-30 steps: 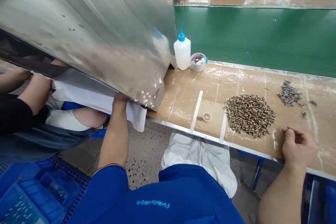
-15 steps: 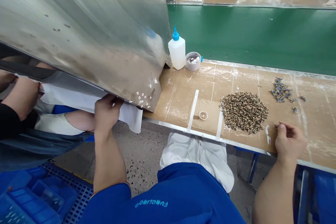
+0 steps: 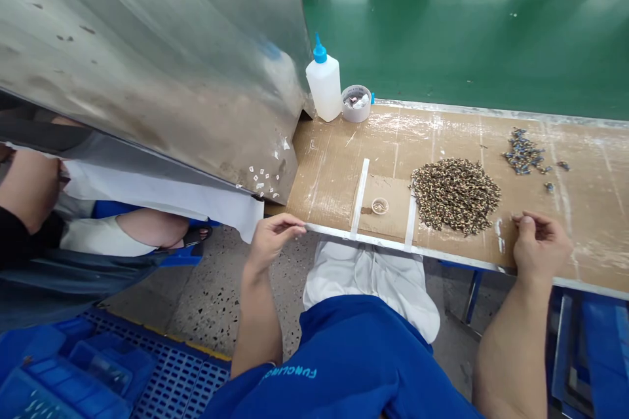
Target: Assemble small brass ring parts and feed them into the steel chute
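My left hand is over the table's front edge, near the metal housing's lower corner. Its thumb and fingers are pinched together; whatever they may hold is too small to make out. On the cardboard table top rests my right hand, fingers curled in toward the thumb, hiding anything inside. To its left lies a large heap of small brass-and-black parts. A smaller scatter of blue-tipped parts lies farther back. Between my hands, a small clear cup sits on a taped cardboard piece.
A white squeeze bottle with a blue nozzle stands beside a round tub of scraps. The big metal housing blocks the left. Behind the table runs a green conveyor belt. Another person's arm shows far left.
My left hand has left the metal housing's lower edge and moved right to the table's front edge. My right hand stays in place on the table. The view has tilted slightly downward.
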`<state>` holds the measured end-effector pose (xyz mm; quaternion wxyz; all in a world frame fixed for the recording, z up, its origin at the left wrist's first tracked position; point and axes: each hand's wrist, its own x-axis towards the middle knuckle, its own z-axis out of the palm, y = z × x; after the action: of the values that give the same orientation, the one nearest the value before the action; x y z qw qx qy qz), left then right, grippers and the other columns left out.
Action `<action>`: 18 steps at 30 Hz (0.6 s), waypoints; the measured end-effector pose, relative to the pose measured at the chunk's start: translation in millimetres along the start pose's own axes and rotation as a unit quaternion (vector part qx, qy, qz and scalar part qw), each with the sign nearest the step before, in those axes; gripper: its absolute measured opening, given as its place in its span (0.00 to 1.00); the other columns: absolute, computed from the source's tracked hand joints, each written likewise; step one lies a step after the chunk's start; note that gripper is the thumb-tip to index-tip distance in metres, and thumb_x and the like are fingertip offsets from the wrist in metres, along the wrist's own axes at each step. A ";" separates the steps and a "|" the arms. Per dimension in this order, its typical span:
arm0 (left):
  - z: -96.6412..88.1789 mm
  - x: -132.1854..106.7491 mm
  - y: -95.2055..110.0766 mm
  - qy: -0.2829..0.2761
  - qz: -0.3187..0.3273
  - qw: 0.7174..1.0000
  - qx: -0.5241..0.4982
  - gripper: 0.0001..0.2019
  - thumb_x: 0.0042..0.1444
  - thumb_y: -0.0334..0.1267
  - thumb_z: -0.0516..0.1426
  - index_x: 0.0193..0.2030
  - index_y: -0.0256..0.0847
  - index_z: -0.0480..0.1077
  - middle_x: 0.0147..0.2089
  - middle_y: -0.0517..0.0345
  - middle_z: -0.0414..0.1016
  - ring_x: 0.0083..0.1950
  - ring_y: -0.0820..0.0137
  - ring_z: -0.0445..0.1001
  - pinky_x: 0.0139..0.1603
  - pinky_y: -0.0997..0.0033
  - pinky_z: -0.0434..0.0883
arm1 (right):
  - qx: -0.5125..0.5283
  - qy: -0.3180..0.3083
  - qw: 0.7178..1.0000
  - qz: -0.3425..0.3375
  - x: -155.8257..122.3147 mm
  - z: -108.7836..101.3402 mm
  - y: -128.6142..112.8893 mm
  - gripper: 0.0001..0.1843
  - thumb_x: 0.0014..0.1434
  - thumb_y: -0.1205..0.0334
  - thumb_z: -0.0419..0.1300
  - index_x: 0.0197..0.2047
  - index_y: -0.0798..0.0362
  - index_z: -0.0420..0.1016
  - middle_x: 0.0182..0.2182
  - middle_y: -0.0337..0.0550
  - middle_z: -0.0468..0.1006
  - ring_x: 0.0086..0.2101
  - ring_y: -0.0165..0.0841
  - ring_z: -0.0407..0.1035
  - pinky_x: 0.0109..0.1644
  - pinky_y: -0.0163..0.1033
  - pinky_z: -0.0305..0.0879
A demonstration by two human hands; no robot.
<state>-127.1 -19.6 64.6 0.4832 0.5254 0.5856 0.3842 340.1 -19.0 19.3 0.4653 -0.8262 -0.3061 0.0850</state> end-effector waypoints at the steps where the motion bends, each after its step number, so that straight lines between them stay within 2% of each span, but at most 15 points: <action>1: 10.0 6.9 -1.9 -0.007 -0.002 1.000 -0.004 0.13 0.46 0.47 0.69 0.30 0.38 0.80 0.29 0.53 0.81 0.29 0.68 0.78 0.31 0.71 0.76 | 0.005 0.000 1.000 0.000 -0.3 -0.3 1.5 0.04 0.46 0.61 0.56 0.28 0.50 0.69 0.24 0.43 0.73 0.32 0.40 0.74 0.45 0.49 0.72; 5: 42.8 24.7 -5.7 -0.037 0.020 0.999 -0.006 0.07 0.49 0.39 0.66 0.32 0.39 0.81 0.33 0.53 0.83 0.34 0.69 0.78 0.35 0.72 0.76 | 0.032 0.005 0.999 0.007 1.2 -0.4 8.9 0.05 0.46 0.60 0.57 0.29 0.51 0.71 0.23 0.41 0.74 0.31 0.38 0.74 0.45 0.48 0.73; 8: 62.3 30.4 -8.5 -0.067 0.044 0.997 -0.024 0.06 0.50 0.38 0.66 0.31 0.38 0.81 0.33 0.53 0.82 0.34 0.69 0.78 0.33 0.74 0.74 | 0.085 0.038 0.996 0.016 1.7 1.7 11.4 0.07 0.47 0.58 0.60 0.30 0.52 0.71 0.23 0.40 0.74 0.28 0.35 0.72 0.42 0.47 0.73; 11: 80.6 33.8 -13.0 -0.107 0.038 0.992 -0.050 0.07 0.50 0.39 0.67 0.31 0.37 0.81 0.30 0.53 0.81 0.31 0.70 0.76 0.30 0.75 0.72 | 0.136 0.086 0.987 -0.023 -8.1 5.8 5.8 0.14 0.50 0.50 0.62 0.32 0.52 0.71 0.24 0.39 0.74 0.26 0.33 0.71 0.38 0.45 0.73; 13: 92.4 35.7 -15.6 -0.137 0.029 0.988 -0.065 0.08 0.50 0.40 0.67 0.31 0.37 0.81 0.29 0.54 0.80 0.29 0.71 0.75 0.28 0.76 0.71 | 0.160 0.087 0.981 -0.066 -22.1 9.4 -3.2 0.17 0.52 0.46 0.63 0.34 0.52 0.72 0.24 0.40 0.75 0.25 0.33 0.71 0.35 0.43 0.72; 15: 103.2 37.3 -17.0 -0.153 0.037 0.985 -0.068 0.08 0.52 0.41 0.66 0.31 0.36 0.81 0.29 0.54 0.80 0.28 0.72 0.74 0.28 0.76 0.70 | 0.173 0.033 0.978 -0.112 -39.4 13.4 -14.9 0.18 0.55 0.45 0.63 0.36 0.52 0.73 0.25 0.40 0.76 0.26 0.33 0.73 0.35 0.42 0.72; 18: 115.2 38.9 -17.6 -0.153 0.083 0.984 -0.038 0.08 0.55 0.40 0.65 0.33 0.37 0.80 0.30 0.54 0.80 0.29 0.72 0.74 0.30 0.75 0.70 | 0.160 -0.112 0.965 -0.174 -63.9 20.5 -33.0 0.13 0.61 0.50 0.62 0.39 0.52 0.76 0.28 0.42 0.80 0.30 0.34 0.76 0.36 0.41 0.73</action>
<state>-19.0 9.4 14.1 0.5534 0.6058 0.4440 0.3600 266.3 -29.1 25.9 0.5617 -0.6603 -0.4777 0.1424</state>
